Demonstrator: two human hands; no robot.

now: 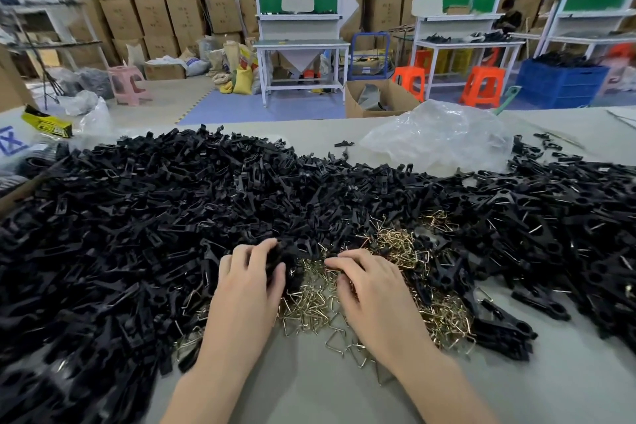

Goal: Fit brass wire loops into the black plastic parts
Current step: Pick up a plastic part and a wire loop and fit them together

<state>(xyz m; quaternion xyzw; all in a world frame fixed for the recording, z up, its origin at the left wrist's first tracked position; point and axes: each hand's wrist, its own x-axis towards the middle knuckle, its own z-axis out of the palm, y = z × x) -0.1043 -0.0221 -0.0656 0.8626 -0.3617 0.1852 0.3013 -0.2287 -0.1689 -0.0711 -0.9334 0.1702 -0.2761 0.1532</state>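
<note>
Brass-coloured bent wire loops (309,306) lie tangled at the middle of the grey surface (309,389), near its front edge. A deep heap of long black plastic parts (120,234) rings them and spreads to the left and right edges, so both supplies are probably within easy reach. The left hand (246,282) has its grip curled around a black part (280,263), just above the loops, seemingly ready for fitting. The right hand (373,289) is fingers-down on the loops; whether its grip holds one cannot be told.

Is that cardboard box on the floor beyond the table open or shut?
Open: the cardboard box has its top flaps folded out, and grey stuff inside shows.
</note>
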